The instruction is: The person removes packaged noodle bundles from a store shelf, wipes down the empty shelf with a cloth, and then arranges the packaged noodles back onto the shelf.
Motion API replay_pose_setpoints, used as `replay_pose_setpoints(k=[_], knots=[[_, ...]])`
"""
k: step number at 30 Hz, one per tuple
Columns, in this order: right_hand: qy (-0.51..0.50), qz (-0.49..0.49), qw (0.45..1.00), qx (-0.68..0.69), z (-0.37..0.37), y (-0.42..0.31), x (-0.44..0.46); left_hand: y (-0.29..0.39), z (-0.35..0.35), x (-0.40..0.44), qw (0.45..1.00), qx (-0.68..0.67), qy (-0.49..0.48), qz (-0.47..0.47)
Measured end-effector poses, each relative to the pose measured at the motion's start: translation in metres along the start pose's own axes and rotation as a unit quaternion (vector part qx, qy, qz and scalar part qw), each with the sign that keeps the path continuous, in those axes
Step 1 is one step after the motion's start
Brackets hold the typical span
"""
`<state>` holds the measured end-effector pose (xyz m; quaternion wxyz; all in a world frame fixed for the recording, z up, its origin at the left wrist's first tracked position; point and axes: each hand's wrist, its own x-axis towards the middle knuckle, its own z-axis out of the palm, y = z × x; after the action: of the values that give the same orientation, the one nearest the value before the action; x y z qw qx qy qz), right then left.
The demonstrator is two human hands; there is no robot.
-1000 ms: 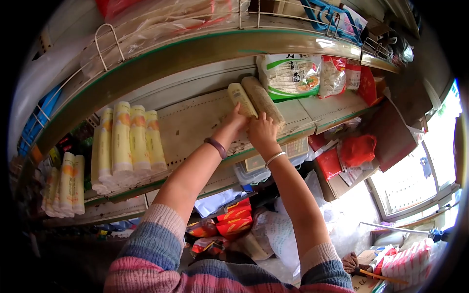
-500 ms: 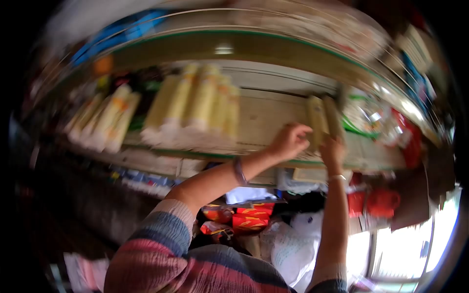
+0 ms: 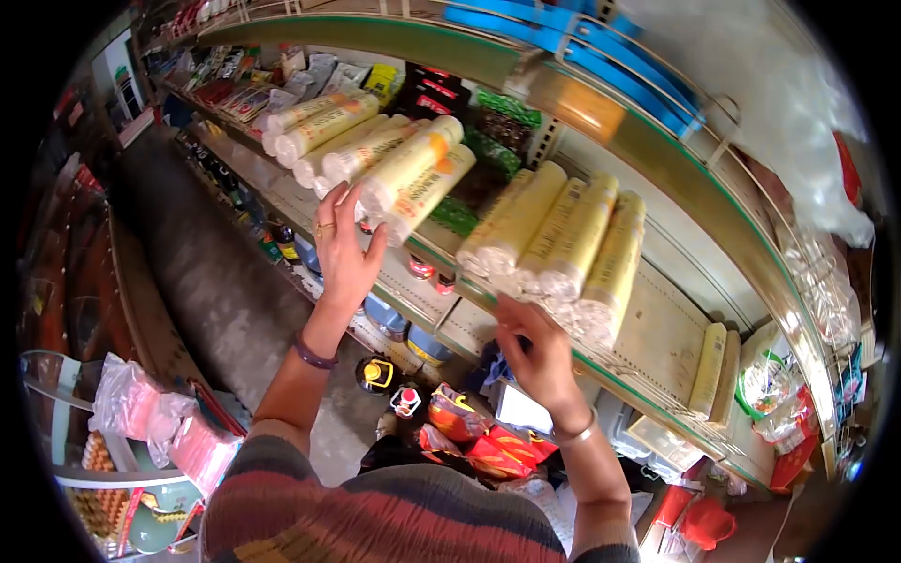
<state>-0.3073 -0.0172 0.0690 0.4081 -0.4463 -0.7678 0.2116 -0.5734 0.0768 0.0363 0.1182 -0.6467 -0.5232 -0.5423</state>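
Along the shelf [image 3: 666, 328], both hands have come away from the two rolls at the right-hand end and are now at the yellow stacks. Left hand [image 3: 347, 263]: fingers spread, at the front ends of the left stack [image 3: 375, 155]; light contact is possible but cannot be confirmed. Right hand [image 3: 544, 361]: loosely curled, thumb apart from fingers, just below the front ends of the right stack [image 3: 563, 235]; nothing seen in its grasp, contact not determinable.

Yellow roll [image 3: 708, 371] and brown roll [image 3: 726, 377] lie side by side, released, near the noodle pack [image 3: 762, 383]. Attention, in this observer's judgement, has passed from that pair to the alignment of the stacks. Left stack leans at a slant, with dark packets [image 3: 435, 92] behind; right stack is piled in layers, its front ends near the shelf edge.
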Motion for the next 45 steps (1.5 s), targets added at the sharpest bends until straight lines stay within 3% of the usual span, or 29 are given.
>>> replay_pose_setpoints(k=[2,6,9,12,14,18,24,27,34,36,37,41,44,45], knots=[[-0.034,0.017,0.993,0.115,0.044,0.005,0.042,-0.017,-0.002,0.006,0.999,0.027,-0.011,0.012],[-0.034,0.202,0.915,0.347,0.111,0.021,0.121,-0.029,0.01,0.009,0.996,0.055,-0.066,0.006],[0.007,0.257,0.889,0.378,0.132,0.011,0.15,-0.028,0.017,0.01,0.998,0.043,-0.047,0.006],[-0.035,0.229,0.875,0.425,0.138,0.016,0.165,-0.032,0.028,0.013,1.0,0.019,-0.022,0.005],[-0.016,0.268,0.851,0.452,0.136,0.012,0.168,-0.029,0.032,0.016,1.0,0.003,0.004,0.008],[0.011,0.3,0.821,0.486,0.135,0.01,0.168,-0.025,0.034,0.024,0.999,0.017,-0.015,0.032],[0.037,0.269,0.846,0.46,0.143,0.013,0.168,-0.018,0.034,0.036,0.999,-0.029,-0.024,0.026],[0.079,0.346,0.796,0.49,0.141,0.027,0.177,-0.001,0.031,0.038,0.997,-0.057,-0.021,0.058],[0.087,0.336,0.737,0.58,0.128,0.035,0.17,0.003,0.031,0.033,0.978,-0.204,-0.048,0.025],[0.071,0.316,0.775,0.543,0.115,0.022,0.161,0.004,0.026,0.031,0.979,-0.197,-0.052,0.032],[0.065,0.305,0.792,0.525,0.109,0.013,0.157,0.002,0.024,0.03,0.964,-0.254,-0.078,-0.008],[0.056,0.298,0.833,0.463,0.089,-0.01,0.114,0.003,0.011,0.013,0.869,-0.443,-0.16,-0.152],[0.073,0.24,0.874,0.417,0.061,-0.042,0.081,0.037,-0.015,0.011,0.791,-0.556,-0.169,-0.189],[0.072,0.222,0.888,0.397,0.05,-0.047,0.071,0.047,-0.019,0.01,0.793,-0.557,-0.175,-0.175]])
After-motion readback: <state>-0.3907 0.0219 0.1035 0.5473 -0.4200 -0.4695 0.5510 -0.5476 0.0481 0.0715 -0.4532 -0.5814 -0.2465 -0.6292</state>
